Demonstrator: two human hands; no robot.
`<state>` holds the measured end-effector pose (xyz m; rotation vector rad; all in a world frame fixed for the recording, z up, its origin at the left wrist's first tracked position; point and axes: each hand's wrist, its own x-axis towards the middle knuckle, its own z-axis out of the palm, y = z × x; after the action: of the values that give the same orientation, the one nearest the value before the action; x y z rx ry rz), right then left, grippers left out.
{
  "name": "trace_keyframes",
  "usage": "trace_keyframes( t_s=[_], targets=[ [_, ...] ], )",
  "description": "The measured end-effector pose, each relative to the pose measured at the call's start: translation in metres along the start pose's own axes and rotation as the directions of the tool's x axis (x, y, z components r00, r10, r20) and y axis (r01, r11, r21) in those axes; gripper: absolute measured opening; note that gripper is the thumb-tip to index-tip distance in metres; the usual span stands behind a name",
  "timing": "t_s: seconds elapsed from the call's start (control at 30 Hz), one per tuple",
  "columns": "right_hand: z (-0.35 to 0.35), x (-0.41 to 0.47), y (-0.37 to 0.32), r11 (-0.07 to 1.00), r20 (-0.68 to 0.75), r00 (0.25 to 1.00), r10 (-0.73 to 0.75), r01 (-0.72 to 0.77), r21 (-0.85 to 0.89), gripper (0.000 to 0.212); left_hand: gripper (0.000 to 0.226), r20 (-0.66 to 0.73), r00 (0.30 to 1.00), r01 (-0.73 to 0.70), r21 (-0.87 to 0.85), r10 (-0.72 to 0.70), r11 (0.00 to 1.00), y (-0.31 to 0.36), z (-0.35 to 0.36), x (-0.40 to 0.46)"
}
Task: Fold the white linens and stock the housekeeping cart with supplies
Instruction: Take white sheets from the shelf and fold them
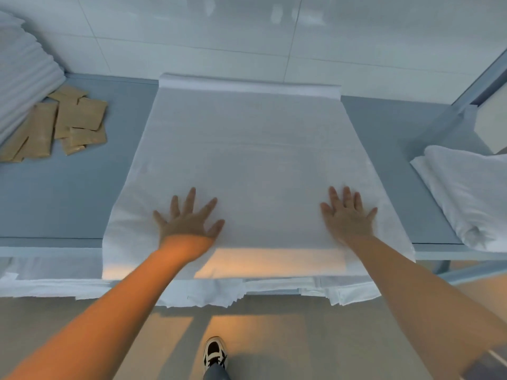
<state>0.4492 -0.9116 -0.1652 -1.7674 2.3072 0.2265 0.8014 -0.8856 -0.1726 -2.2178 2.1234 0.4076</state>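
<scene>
Sheet — long axis runs frame-bottom to top, away from both hands. Left hand, right hand: flat, fingers spread, pressing its near end — equally near.

Folded linen stack — cut off at left edge.

- a grey-blue table runs across the view, set against a wall of large pale tiles.
- a loose heap of flat tan packets lies at the table's far left.
- one black-and-white sneaker stands on the beige floor, below the table's near edge.
</scene>
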Motion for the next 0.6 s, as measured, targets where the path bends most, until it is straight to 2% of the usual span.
trace_keyframes(
  t_s=[0.07,0.17,0.6],
  targets=[
    [0.002,-0.016,-0.016,0.998,-0.016,0.998,-0.060,0.060,-0.009,0.059,0.068,0.095,0.995,0.008,0.053,-0.013,0.999,0.008,0.012,-0.013],
    [0.027,-0.048,-0.032,0.980,-0.035,0.980,-0.194,0.192,-0.048,0.062,0.071,0.076,0.997,0.006,0.083,-0.012,0.996,0.008,0.018,-0.012],
    [0.027,-0.027,-0.045,0.973,-0.049,0.974,-0.221,0.217,-0.075,0.061,0.073,-0.004,1.000,-0.024,0.101,0.024,0.995,0.004,0.012,0.011]
  ],
)
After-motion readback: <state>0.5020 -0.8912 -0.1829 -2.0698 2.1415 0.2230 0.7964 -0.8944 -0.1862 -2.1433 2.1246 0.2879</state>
